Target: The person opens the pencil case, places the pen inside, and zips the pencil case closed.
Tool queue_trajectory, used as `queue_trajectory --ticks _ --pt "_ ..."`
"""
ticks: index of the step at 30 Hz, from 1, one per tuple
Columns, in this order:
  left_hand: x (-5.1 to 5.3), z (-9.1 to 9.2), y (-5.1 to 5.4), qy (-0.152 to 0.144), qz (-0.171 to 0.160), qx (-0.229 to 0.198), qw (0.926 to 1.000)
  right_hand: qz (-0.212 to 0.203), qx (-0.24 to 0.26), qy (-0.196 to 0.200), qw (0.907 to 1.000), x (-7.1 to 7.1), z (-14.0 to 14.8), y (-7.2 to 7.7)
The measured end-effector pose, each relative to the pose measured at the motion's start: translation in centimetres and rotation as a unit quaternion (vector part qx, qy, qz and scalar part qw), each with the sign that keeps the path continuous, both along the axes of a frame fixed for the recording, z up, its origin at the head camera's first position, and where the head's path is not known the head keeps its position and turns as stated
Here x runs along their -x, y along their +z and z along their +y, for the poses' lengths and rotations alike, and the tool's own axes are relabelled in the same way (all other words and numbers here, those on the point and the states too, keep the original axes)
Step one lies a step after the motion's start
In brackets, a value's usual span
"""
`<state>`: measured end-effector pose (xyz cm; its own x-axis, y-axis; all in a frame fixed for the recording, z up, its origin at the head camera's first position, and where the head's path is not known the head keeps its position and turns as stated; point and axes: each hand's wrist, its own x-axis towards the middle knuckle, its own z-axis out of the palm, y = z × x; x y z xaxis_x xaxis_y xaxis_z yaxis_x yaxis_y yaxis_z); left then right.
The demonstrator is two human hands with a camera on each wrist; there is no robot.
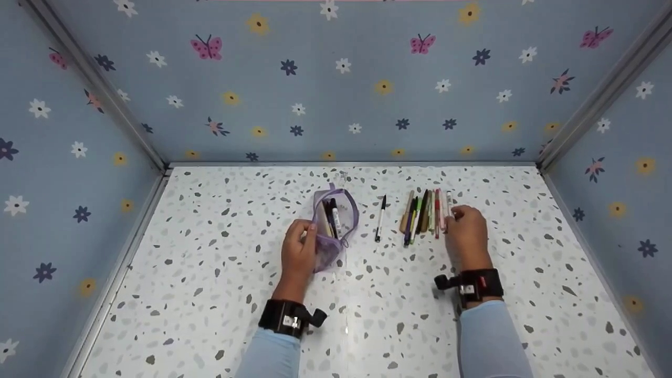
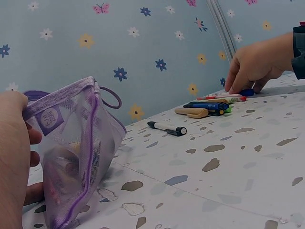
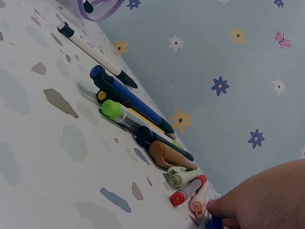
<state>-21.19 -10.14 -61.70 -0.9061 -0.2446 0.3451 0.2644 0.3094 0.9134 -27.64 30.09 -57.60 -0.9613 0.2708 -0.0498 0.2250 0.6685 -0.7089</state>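
Note:
On the left, my left hand (image 1: 298,253) grips the side of a purple mesh pencil case (image 1: 329,253), thumb at its rim. The case stands with its zipped mouth open and several pens (image 1: 336,218) inside. My right hand (image 1: 469,233) is at the right end of a row of pens and markers, its fingertips pinching a whitish marker with a blue end (image 3: 215,223). Beside it lie a pale pink pen (image 3: 198,200) and a red-ended marker (image 3: 188,190). The fingers partly hide the pinched marker.
A single white and black pen (image 1: 380,218) lies between the case and the row. The row includes a blue pen (image 3: 133,100), a green-capped marker (image 3: 112,109) and a brown marker (image 3: 171,156). Flowered panels (image 1: 336,79) wall the speckled table (image 1: 210,294) at the back and sides.

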Motion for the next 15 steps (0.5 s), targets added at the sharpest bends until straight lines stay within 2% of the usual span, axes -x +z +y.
queue_trajectory --ticks 5,8,15 --pt "0.0 -0.1 0.0 -0.007 0.004 -0.013 0.9999 -0.001 -0.012 -0.004 0.9999 0.2 -0.2 0.2" --pt "0.0 -0.1 0.0 -0.004 0.003 -0.008 1.0 -0.006 -0.002 -0.009 0.9999 0.2 -0.2 0.4" --pt "-0.1 0.0 0.2 0.001 0.002 0.003 1.0 -0.019 0.067 -0.009 0.9975 0.3 -0.5 1.4"
